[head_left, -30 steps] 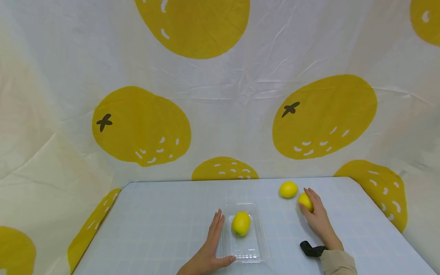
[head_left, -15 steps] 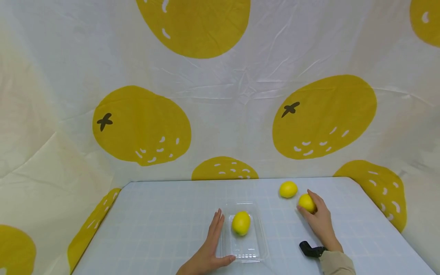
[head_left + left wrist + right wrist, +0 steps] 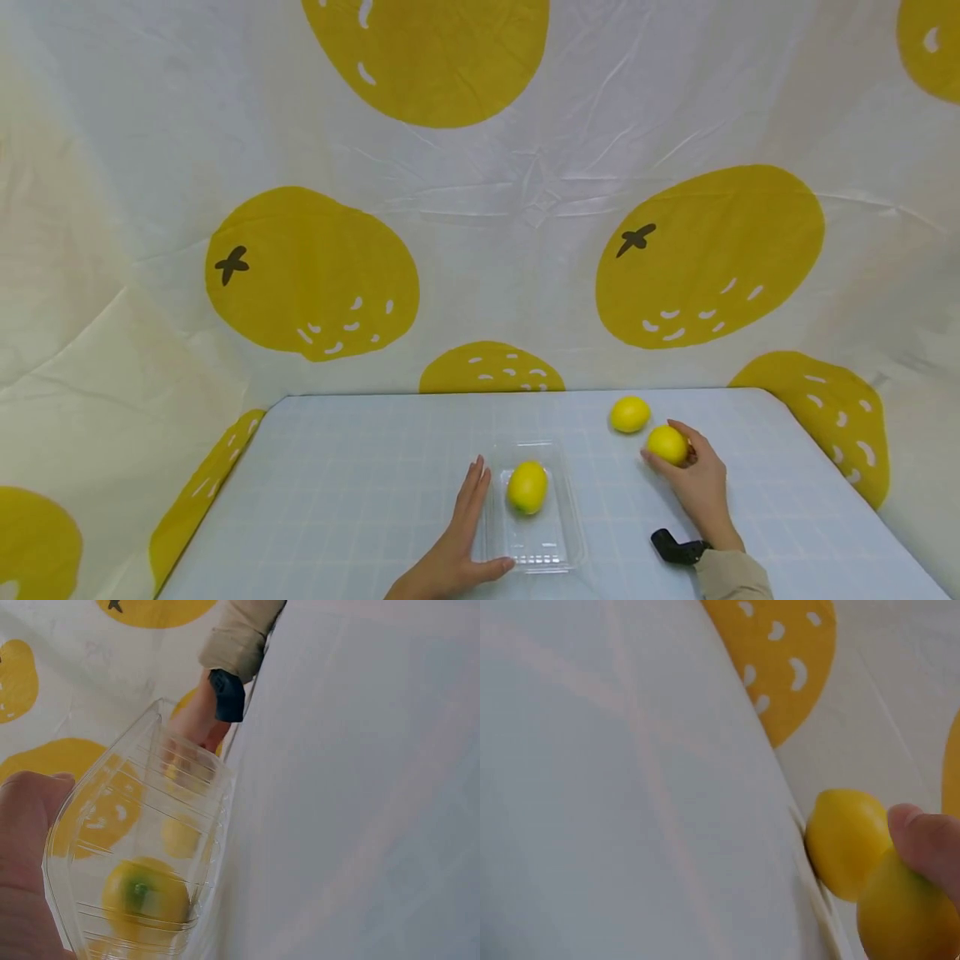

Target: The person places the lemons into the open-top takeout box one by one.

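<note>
My right hand [image 3: 699, 485] grips a lemon [image 3: 666, 446] at the right of the table, thumb on the near side and fingers behind it. Just beyond it lies a second lemon [image 3: 629, 414]; in the right wrist view this lemon [image 3: 844, 841] sits on the cloth behind the held lemon [image 3: 907, 915]. My left hand [image 3: 457, 533] rests along the left side of a clear plastic tray [image 3: 540, 546], fingers straight, thumb at its near corner. One lemon [image 3: 527, 487] lies inside the tray; the left wrist view shows its greenish tip through the clear wall.
A pale checked cloth covers the table [image 3: 360, 492]. Behind and on both sides hangs a white curtain [image 3: 502, 275] printed with large yellow fruit. A black wrist camera [image 3: 678, 547] is strapped to my right wrist, near the tan sleeve [image 3: 732, 575].
My right hand has drawn the lemon slightly toward me, widening its gap from the lemon beyond, and its fingers have shifted around it. The left hand and tray stay in place.
</note>
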The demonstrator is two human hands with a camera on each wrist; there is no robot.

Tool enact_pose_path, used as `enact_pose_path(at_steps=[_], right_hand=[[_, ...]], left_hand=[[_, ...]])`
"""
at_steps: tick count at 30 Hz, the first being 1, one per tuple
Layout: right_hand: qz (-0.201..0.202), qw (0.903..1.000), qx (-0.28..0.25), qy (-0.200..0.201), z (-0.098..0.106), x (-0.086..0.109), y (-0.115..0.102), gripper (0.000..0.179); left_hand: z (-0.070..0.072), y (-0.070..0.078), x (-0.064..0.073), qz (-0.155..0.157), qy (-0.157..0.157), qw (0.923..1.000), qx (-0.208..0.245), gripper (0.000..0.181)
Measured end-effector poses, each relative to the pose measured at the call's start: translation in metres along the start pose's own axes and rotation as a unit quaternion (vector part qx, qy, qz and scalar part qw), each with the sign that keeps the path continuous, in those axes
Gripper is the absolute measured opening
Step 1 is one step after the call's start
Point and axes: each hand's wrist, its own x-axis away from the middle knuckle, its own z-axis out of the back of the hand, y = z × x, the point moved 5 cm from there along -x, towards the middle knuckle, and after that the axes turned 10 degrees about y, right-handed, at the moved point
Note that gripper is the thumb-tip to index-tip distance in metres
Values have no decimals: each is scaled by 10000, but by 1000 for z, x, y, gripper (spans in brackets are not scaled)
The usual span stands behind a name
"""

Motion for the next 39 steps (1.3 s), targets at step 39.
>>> enact_pose_path(at_steps=[39], right_hand=[[1543,9243,-3232,-1318,-64,81,-83,71]], left_hand=[[0,3,-1,-69,40,9999,91,110]])
